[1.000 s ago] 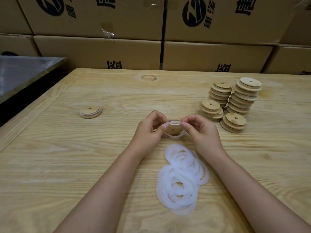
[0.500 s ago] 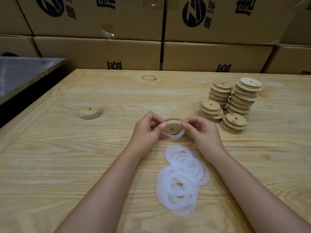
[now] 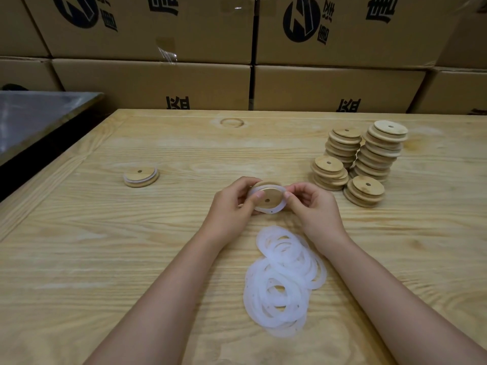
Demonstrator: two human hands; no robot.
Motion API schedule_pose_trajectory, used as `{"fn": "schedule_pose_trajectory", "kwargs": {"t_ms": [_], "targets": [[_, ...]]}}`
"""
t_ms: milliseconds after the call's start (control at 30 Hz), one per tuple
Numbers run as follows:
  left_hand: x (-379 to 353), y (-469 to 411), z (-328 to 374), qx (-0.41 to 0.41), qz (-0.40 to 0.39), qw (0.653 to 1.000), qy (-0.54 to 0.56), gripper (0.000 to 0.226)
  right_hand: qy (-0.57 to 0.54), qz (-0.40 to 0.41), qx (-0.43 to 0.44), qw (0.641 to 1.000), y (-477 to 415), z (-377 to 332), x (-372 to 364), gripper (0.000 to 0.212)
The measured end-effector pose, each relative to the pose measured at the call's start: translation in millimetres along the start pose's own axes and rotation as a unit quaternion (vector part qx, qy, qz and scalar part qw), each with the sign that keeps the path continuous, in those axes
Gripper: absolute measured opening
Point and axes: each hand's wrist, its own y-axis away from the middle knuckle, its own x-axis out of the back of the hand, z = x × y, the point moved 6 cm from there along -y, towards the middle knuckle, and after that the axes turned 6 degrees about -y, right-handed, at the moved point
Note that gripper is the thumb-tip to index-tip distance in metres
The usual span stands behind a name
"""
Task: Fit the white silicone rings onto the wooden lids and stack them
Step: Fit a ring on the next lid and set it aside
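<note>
Sitting between both grips, the wooden lid (image 3: 272,194) tilts its face toward the camera, with a white silicone ring (image 3: 271,211) partly worked around its edge (the lower arc sags off the rim). The left grip (image 3: 232,206) is clamped on the lid's left side, its thumb pressing near the ring. The right grip (image 3: 313,206) pinches the ring at the right edge. Nearer the person, just below the grips, a loose pile of rings (image 3: 282,280) lies flat on the table (image 3: 92,259). To the right stand four stacks of bare lids (image 3: 379,154), close together. Well apart to the left lies a ringed lid (image 3: 141,176). Cardboard boxes (image 3: 158,83) wall the far edge.
</note>
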Motion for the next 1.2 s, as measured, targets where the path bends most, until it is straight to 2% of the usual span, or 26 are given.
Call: {"fn": "schedule_pose_trajectory", "kwargs": {"t_ms": [167,333,667,967,1200], "targets": [[2.7,-1.8,-2.5,0.028,0.017,0.998,0.060,0.024,0.030,-0.014,0.002,0.999,-0.1,-1.9,-1.5,0.020],[5.0,-1.6,-2.2,0.029,0.020,0.996,0.086,0.022,0.113,-0.024,0.042,0.992,1.2,-8.0,-2.8,0.021],[5.0,-2.2,-7.4,0.069,0.015,0.977,0.202,0.015,0.037,-0.018,0.023,0.999,4.9,-6.1,-6.5,0.015],[5.6,-2.4,-9.3,0.092,0.034,0.973,0.208,0.015,0.038,-0.040,-0.022,0.998,3.9,-4.6,-10.3,0.014],[5.5,-3.2,-10.4,0.108,0.029,0.967,0.231,0.012,0.035,-0.013,-0.022,0.999,4.6,-5.9,-10.1,0.012]]}}
